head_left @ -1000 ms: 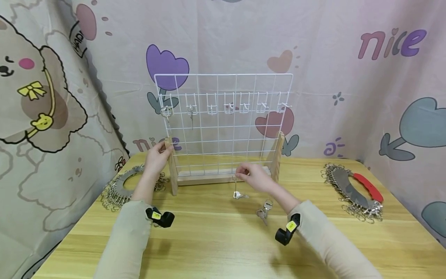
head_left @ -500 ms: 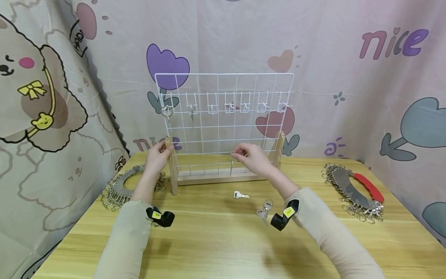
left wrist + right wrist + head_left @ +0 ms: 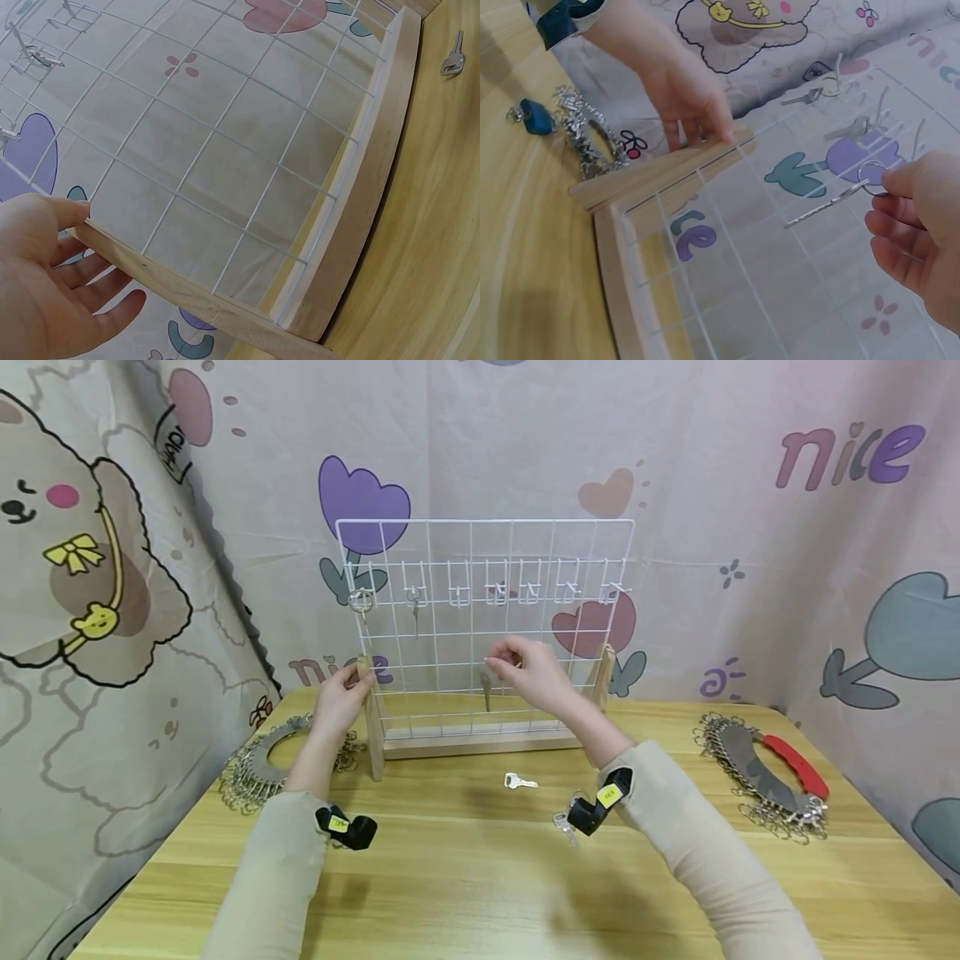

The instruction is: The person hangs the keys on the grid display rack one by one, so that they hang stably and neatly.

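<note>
My right hand (image 3: 534,675) pinches a key ring between thumb and forefinger, and a key (image 3: 486,692) dangles from it. The key (image 3: 825,208) overlaps the white wire grid (image 3: 482,521) in the right wrist view. With thumb and fingers, my left hand (image 3: 342,695) grips the top of the wooden post (image 3: 372,727) at the grid's left side. On the two leftmost hooks hang a ring (image 3: 362,601) with its key and a second key (image 3: 416,618). One loose key (image 3: 521,781) lies on the table; further keys (image 3: 564,823) are partly hidden behind the right wrist camera.
Several bare white hooks (image 3: 459,597) line the grid to the right of the hung keys. A curved metal holder (image 3: 262,762) full of rings lies at left. A similar one with a red handle (image 3: 795,766) lies at right. Printed cloth hangs behind.
My right hand has lifted the ring and key from low over the table, up and slightly left, in front of the grid's middle. The left hand stays on the post.
</note>
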### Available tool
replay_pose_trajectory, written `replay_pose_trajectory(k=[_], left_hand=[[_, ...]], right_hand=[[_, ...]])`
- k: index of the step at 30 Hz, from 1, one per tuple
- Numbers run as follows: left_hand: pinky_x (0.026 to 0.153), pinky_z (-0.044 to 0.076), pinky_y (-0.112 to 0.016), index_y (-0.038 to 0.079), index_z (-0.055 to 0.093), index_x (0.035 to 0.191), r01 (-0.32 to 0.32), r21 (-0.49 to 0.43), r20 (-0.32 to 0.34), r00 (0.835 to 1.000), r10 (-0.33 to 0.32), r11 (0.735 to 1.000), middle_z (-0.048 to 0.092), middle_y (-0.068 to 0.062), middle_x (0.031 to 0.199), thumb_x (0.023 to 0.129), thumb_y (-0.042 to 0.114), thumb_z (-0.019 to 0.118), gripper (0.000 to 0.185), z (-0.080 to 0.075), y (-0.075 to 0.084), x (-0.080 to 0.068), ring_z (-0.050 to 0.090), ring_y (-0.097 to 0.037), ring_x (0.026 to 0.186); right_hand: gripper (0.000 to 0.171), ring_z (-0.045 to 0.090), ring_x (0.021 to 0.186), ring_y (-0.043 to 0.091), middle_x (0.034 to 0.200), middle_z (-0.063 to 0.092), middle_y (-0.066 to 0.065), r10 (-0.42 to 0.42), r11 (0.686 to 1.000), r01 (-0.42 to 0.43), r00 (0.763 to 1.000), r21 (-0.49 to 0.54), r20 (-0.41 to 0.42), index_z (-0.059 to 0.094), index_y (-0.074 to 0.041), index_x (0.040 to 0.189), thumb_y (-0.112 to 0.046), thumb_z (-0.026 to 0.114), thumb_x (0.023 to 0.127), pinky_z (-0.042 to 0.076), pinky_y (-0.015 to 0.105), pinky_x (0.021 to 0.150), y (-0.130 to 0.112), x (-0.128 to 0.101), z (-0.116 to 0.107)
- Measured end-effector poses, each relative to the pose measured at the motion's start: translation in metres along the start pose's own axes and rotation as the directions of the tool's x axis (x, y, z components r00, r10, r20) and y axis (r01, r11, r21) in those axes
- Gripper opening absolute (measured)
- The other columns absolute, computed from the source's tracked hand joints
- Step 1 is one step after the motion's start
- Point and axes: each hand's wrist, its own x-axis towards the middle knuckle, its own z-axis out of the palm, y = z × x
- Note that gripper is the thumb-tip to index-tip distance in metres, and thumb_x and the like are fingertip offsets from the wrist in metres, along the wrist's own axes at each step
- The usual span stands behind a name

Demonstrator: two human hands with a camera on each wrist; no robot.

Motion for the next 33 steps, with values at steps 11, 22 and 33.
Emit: replay_pose_trajectory(k=[11,22,33], left_hand=[[0.105,0.033,-0.041,-0.003,0.027,0.143,-0.001,0.007,0.000,1.000,0.001,1.000,0.039,-0.024,0.138,0.098,0.027,0.048,0.059,-0.001,0.002,0.002,0.036,-0.035,0.127],[0.105,0.033,-0.040,-0.003,0.027,0.144,0.008,-0.005,0.005,1.000,-0.008,1.000,0.039,-0.024,0.138,0.098,0.027,0.047,0.058,0.001,0.000,0.000,0.036,-0.035,0.127],[0.104,0.034,-0.041,-0.002,0.027,0.143,0.001,-0.010,0.012,1.000,-0.001,1.000,0.040,-0.024,0.137,0.098,0.029,0.047,0.059,0.000,0.002,0.000,0.037,-0.035,0.127]], right_hand=[[0.010,0.054,0.065,0.016,0.072,0.059,0.003,-0.014,1.000,0.014,1.000,0.002,-0.024,0.063,-0.005,0.091,-0.013,0.059,0.092,0.041,0.025,0.055,-0.018,0.023,-0.008],[0.011,0.059,0.065,0.019,0.073,0.060,0.008,0.040,0.992,-0.031,0.997,0.122,-0.073,0.063,-0.003,0.093,-0.013,0.058,0.092,0.048,0.022,0.053,-0.039,0.040,-0.004],[0.011,0.060,0.061,0.016,0.072,0.061,0.009,0.101,0.986,-0.068,0.971,0.155,-0.217,0.062,-0.001,0.093,-0.011,0.058,0.091,0.049,0.020,0.050,-0.051,0.053,-0.001]])
